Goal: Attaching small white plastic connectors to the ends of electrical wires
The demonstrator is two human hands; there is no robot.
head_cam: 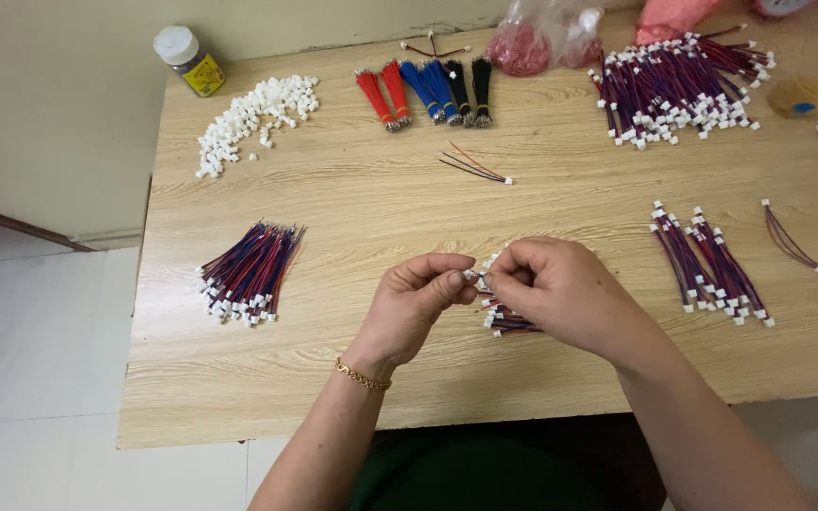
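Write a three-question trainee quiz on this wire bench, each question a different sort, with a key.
1. True or false: the left hand and right hand meet over a small bundle of wires on the table.
2. Which lies nearest the capped jar? A) white connector pile B) plastic bags C) single loose lead
3. Fill in: the tied wire tassels are red, blue and ____.

Key: 1 true; 2 A; 3 black.
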